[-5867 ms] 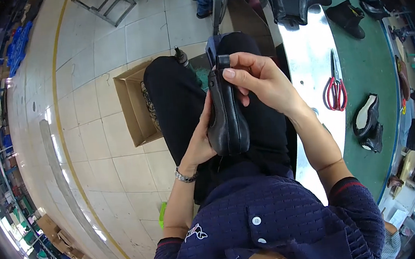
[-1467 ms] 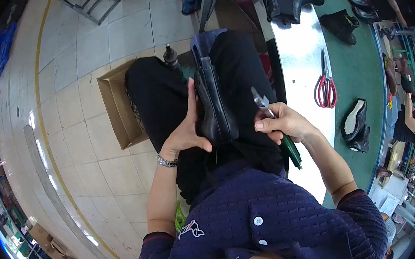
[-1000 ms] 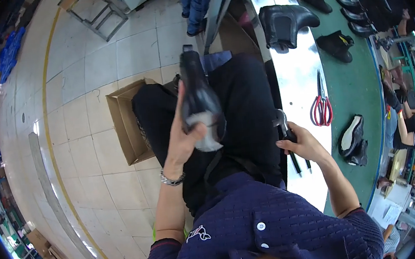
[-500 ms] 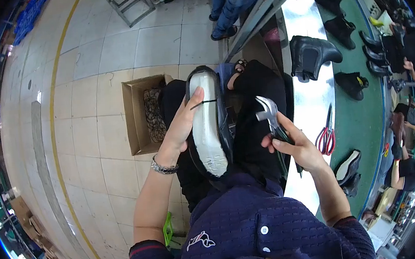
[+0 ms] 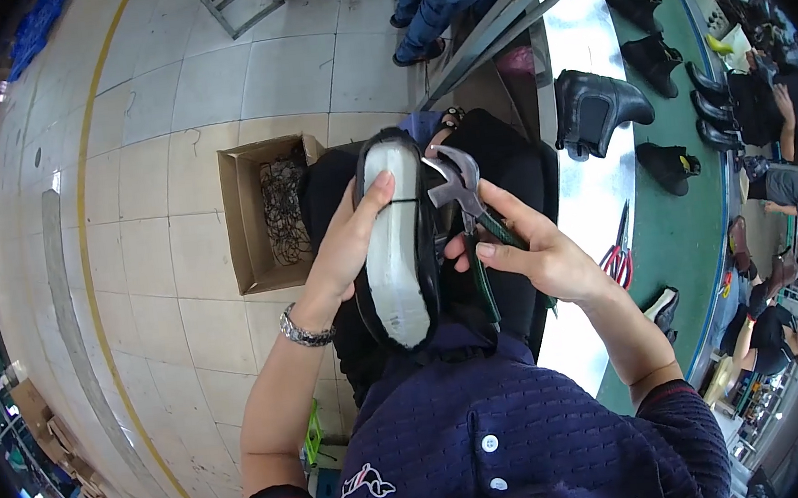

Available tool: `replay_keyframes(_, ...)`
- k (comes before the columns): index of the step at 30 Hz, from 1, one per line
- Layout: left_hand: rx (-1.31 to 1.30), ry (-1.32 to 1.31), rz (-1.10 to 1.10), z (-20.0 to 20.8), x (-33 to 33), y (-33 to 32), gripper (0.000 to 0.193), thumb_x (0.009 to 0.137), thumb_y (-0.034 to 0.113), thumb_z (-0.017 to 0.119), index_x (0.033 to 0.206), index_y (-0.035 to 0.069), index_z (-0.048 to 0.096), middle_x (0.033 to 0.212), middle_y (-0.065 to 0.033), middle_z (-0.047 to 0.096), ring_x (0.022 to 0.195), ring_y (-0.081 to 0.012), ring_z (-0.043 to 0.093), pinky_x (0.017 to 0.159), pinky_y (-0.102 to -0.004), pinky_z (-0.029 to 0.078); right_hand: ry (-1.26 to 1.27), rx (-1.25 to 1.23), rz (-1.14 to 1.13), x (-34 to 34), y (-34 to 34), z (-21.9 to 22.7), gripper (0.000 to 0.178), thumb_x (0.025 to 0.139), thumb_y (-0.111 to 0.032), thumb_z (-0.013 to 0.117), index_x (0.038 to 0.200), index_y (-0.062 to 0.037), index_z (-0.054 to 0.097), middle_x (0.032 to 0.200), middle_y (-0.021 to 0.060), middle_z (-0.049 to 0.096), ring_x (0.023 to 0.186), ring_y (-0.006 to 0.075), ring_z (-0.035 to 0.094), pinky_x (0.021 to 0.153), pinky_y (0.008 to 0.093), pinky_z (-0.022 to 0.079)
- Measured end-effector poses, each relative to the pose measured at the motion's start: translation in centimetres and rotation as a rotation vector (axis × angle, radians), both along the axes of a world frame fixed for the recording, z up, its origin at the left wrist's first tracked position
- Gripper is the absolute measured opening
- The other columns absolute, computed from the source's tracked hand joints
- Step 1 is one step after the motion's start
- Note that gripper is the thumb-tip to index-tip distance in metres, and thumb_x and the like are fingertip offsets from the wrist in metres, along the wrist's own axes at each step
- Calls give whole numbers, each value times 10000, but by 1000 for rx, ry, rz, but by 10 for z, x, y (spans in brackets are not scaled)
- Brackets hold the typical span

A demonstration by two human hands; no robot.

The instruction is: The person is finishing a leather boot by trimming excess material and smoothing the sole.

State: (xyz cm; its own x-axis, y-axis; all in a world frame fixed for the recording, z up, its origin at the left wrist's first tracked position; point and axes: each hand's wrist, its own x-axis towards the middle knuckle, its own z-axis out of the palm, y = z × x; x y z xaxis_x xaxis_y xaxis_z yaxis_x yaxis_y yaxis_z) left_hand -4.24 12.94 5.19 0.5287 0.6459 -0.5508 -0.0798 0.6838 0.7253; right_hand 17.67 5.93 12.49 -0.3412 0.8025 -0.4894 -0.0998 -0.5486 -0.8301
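Sole side up over my lap lies a black shoe upper (image 5: 428,275) with a white bottom (image 5: 395,259). My left hand (image 5: 346,244) grips it from the left side, thumb pressed on the white bottom. A thin dark strip (image 5: 401,201) crosses the white bottom by that thumb. My right hand (image 5: 554,258) is closed round the green handles of metal lasting pincers (image 5: 456,181). The handles stand apart, and the pincers' head is close to the shoe's right edge; whether it touches cannot be made out.
Left of my knees, a cardboard box (image 5: 238,221) holds tangled dark scraps. On the metal bench (image 5: 581,39) at my right are a black ankle boot (image 5: 597,110) and red-handled scissors (image 5: 618,261). Beyond, several shoes lie on a green conveyor (image 5: 694,221). People work on its far side; another person (image 5: 438,5) stands ahead.
My right hand has brought the pincers left, close to the shoe's edge, and their handles have spread. The strip's loose left end no longer shows. The whole view has shifted slightly.
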Motion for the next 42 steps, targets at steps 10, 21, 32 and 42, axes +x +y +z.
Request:
replay_keyframes(10, 19, 134, -51, -4, -13, 4, 793, 911, 609, 531, 1414, 17, 373, 1336, -137, 495, 1203, -195, 496, 1009, -329, 404, -38, -50, -16, 9, -13, -8, 654, 962, 5, 478, 1534, -53, 165, 1117, 163, 645, 1001, 210, 635, 929, 332, 469)
replay_keyframes(21, -126, -28, 135, -14, -8, -2, 493, 979, 340, 567, 1334, 9, 483, 1180, -85, 606, 1039, -158, 597, 897, -289, 480, 70, 49, -165, 20, -28, -25, 654, 939, -20, 570, 1498, -3, 232, 1122, 110, 592, 971, 150, 601, 862, 291, 503)
replay_keyframes(32, -65, -9, 54, -24, 9, -4, 591, 985, 396, 534, 1414, 17, 387, 1265, -134, 563, 1101, -233, 576, 947, -321, 467, 133, -13, -353, 31, -57, -45, 710, 977, -39, 518, 1546, -65, 94, 1075, 78, 609, 927, 132, 587, 888, 273, 471)
replay_keyframes(42, 652, 615, -216, 13, 23, 31, 595, 767, 170, 707, 1277, -34, 478, 1177, -190, 599, 1036, -261, 590, 916, -351, 463, 81, -48, -316, 29, -59, -51, 705, 981, -27, 512, 1548, -80, 96, 1125, 70, 597, 979, 137, 583, 915, 284, 470)
